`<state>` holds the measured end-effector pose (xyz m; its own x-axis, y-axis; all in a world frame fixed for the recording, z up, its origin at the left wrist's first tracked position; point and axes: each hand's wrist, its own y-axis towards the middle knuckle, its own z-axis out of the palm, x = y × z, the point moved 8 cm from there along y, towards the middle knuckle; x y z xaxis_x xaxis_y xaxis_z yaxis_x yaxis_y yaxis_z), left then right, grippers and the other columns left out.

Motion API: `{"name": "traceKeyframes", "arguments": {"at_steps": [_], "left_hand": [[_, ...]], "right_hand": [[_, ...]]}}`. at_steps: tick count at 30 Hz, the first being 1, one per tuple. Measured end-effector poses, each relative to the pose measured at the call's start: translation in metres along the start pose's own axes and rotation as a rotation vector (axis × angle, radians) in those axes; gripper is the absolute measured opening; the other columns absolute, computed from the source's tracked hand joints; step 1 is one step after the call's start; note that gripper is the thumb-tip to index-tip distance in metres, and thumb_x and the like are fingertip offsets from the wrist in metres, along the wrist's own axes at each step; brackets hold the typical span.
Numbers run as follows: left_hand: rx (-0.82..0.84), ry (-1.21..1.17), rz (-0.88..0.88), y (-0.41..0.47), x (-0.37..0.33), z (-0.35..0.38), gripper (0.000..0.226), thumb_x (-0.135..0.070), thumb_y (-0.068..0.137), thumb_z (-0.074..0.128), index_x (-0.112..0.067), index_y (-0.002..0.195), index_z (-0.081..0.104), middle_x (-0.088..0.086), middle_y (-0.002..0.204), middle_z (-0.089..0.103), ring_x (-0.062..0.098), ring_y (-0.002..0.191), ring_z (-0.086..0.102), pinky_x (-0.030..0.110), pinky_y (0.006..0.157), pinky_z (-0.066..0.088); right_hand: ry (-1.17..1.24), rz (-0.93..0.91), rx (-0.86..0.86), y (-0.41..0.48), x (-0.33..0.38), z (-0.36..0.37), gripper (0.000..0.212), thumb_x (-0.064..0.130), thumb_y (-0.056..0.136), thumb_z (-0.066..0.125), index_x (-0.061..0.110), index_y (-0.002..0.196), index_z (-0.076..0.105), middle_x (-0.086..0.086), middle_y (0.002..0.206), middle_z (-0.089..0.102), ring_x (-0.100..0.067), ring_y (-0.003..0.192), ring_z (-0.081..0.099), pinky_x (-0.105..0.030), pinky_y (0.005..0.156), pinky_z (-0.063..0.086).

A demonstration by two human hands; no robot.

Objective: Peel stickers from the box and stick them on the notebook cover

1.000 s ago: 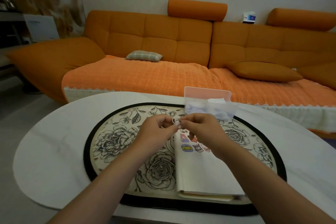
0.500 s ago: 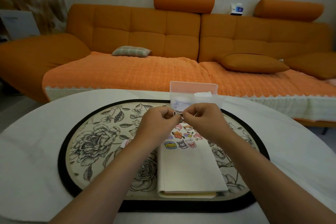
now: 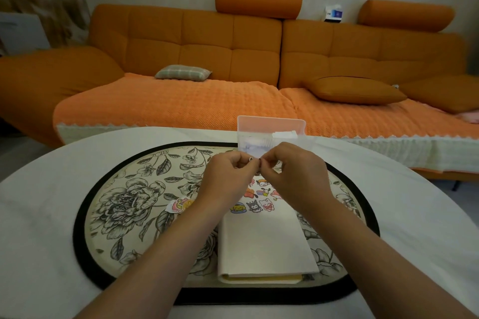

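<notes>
Paper sticker [image 3: 251, 160] is pinched by curled fingertips of left hand [image 3: 228, 176] and right hand [image 3: 293, 173] above the notebook [image 3: 264, 241], apparently for peeling.

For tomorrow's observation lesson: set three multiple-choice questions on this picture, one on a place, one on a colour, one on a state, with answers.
1. Where is the clear box? A) beyond the notebook, near the mat's far edge B) on the floor C) on the notebook
2. The sofa's colour? A) grey B) orange C) blue
3. The left hand and right hand are: A) flat on the mat B) closing the notebook C) pinching a sticker together
Answers: 1 A, it stands behind the hands; 2 B, its upholstery is orange; 3 C, both grip the sticker between them.
</notes>
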<state>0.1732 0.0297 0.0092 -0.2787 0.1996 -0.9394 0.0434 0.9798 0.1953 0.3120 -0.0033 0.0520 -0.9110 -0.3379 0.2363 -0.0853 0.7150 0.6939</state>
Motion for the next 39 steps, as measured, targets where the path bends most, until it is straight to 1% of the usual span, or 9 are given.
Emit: {"name": "traceKeyframes", "arguments": {"at_steps": [2,7,12,16,20,24,30,35,39], "left_hand": [[-0.008,-0.016,0.006,0.001,0.000,-0.002,0.015,-0.024,0.089,0.068,-0.021,0.076,0.075,-0.004,0.072,0.073,0.005,0.063,0.068,0.019,0.052,0.050],[0.020,0.013,0.069,0.004,-0.002,-0.008,0.021,-0.030,0.091,0.068,-0.032,0.071,0.072,-0.016,0.062,0.068,0.000,0.060,0.061,0.022,0.057,0.049],[0.067,0.000,0.104,0.004,-0.003,-0.008,0.015,-0.031,0.090,0.071,-0.030,0.075,0.073,-0.011,0.061,0.067,0.002,0.057,0.060,0.021,0.057,0.047],[0.074,-0.004,0.110,0.006,-0.001,-0.009,0.011,-0.030,0.090,0.072,-0.029,0.080,0.075,-0.005,0.069,0.072,0.013,0.068,0.069,0.027,0.061,0.054],[0.061,-0.005,0.113,0.005,-0.001,-0.010,0.014,-0.031,0.091,0.070,-0.029,0.078,0.074,-0.005,0.067,0.071,0.005,0.061,0.064,0.023,0.059,0.053],[0.055,0.001,0.098,0.005,0.002,-0.010,0.015,-0.033,0.091,0.070,-0.030,0.077,0.073,-0.003,0.067,0.071,0.004,0.059,0.062,0.027,0.060,0.052],[0.058,0.016,0.092,0.007,0.002,-0.016,0.016,-0.027,0.093,0.068,-0.025,0.078,0.074,-0.001,0.068,0.071,0.011,0.064,0.066,0.024,0.063,0.053],[0.132,-0.021,0.076,0.008,0.004,-0.013,0.013,-0.022,0.092,0.069,-0.018,0.081,0.075,-0.006,0.065,0.070,0.002,0.061,0.064,0.017,0.060,0.052],[0.148,-0.006,0.065,0.008,0.006,-0.013,0.014,-0.021,0.091,0.070,-0.019,0.078,0.074,-0.004,0.066,0.070,0.006,0.063,0.065,0.019,0.061,0.052]], "right_hand": [[0.073,0.024,0.012,0.000,0.000,0.000,0.006,0.030,0.084,0.073,0.029,0.079,0.074,0.019,0.072,0.064,0.001,0.055,0.048,-0.009,0.052,0.030],[0.731,0.412,0.235,-0.002,-0.019,0.019,0.015,0.017,0.090,0.068,0.016,0.078,0.077,0.007,0.058,0.066,-0.007,0.049,0.051,-0.018,0.048,0.042],[0.919,0.552,0.381,-0.008,-0.027,0.030,0.013,0.023,0.089,0.073,0.012,0.084,0.079,-0.010,0.068,0.067,-0.014,0.058,0.055,-0.023,0.050,0.041],[0.870,0.507,0.389,-0.007,-0.024,0.029,0.012,0.027,0.089,0.073,0.018,0.084,0.079,-0.010,0.065,0.067,-0.013,0.054,0.053,-0.024,0.051,0.041],[0.800,0.468,0.370,-0.007,-0.022,0.031,0.018,0.029,0.096,0.064,0.020,0.086,0.077,-0.011,0.062,0.066,-0.024,0.054,0.046,-0.033,0.053,0.038],[0.718,0.454,0.350,-0.007,-0.018,0.032,0.021,0.027,0.099,0.059,0.017,0.089,0.074,-0.011,0.059,0.064,-0.004,0.040,0.043,-0.017,0.043,0.036],[0.927,0.570,0.437,-0.008,-0.019,0.039,0.020,0.022,0.098,0.061,0.012,0.091,0.077,-0.002,0.076,0.069,-0.015,0.058,0.057,-0.027,0.049,0.040],[0.889,0.524,0.489,-0.009,-0.017,0.035,0.019,0.023,0.097,0.063,0.012,0.088,0.076,0.004,0.065,0.067,-0.006,0.051,0.054,-0.023,0.050,0.042],[0.796,0.472,0.474,-0.007,-0.018,0.033,0.017,0.028,0.094,0.068,0.018,0.084,0.078,-0.004,0.061,0.065,-0.012,0.049,0.044,-0.024,0.049,0.038]]}}
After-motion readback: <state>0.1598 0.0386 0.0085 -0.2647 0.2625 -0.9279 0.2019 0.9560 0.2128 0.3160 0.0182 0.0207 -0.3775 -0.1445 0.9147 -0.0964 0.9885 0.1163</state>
